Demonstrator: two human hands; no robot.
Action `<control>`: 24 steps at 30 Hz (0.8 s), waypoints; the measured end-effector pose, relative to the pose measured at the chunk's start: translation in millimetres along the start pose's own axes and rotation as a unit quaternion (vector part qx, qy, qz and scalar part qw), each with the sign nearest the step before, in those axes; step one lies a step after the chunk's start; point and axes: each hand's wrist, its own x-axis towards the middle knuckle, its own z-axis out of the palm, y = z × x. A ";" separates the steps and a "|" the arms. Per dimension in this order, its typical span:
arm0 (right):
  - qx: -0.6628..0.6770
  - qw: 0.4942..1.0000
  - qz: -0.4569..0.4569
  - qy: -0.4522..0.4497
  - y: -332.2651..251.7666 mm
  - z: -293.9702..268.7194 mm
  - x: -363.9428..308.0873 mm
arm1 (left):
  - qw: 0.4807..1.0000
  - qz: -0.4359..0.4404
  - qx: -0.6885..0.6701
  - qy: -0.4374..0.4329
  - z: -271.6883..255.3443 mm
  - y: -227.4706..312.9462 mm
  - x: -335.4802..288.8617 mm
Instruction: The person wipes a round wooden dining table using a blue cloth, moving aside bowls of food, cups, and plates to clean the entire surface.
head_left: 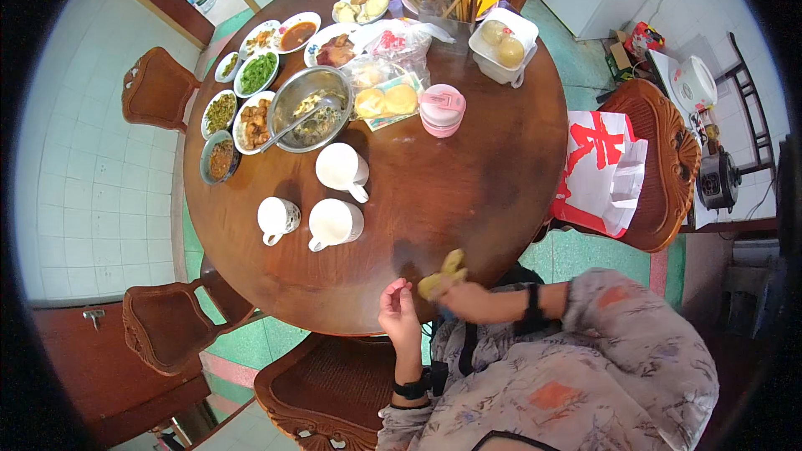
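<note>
My right hand [469, 298] grips a yellow-green cloth [452, 274] at the near edge of the round wooden table [468, 192]. The cloth is bunched up, and part of it sticks out past the fingers. Just to its left is my left hand [399, 314], raised over the table's rim. Its thumb and fingertips come together; whether anything small sits between them is hidden. Farther in stand three white mugs: one mug [337, 221] closest to my hands, a second mug [342, 167] behind it and a third mug [277, 217] to the left.
Bowls and plates of food [255, 73] crowd the far left around a steel bowl [288, 129] with a spoon. A pink lidded jar [442, 108], chopstick holder [447, 25] and white food box [503, 46] stand farther right. A red-and-white bag [597, 171] rests on a chair [668, 167].
</note>
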 end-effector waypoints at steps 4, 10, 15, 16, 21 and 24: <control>-0.145 0.952 -0.224 0.153 -25.3 9.1 50.4 | 0.999 0.032 -0.005 0.029 -6.1 9.9 -0.2; -0.315 0.905 -0.134 0.254 33.5 -51.6 47.6 | 0.998 0.022 -0.006 0.051 -10.2 12.7 3.8; -0.326 0.910 0.131 0.221 140.0 -158.7 43.9 | 1.000 0.005 -0.015 0.025 11.9 8.8 13.0; -0.317 0.902 0.133 0.262 155.1 -179.1 46.4 | 1.000 0.006 -0.022 0.019 15.0 6.1 15.5; -0.275 0.858 0.329 0.282 236.7 -255.9 53.9 | 1.000 0.007 0.014 -0.019 56.0 23.0 22.7; -0.227 0.838 0.390 0.306 268.9 -281.9 63.5 | 0.998 -0.028 0.027 -0.041 65.3 21.4 26.0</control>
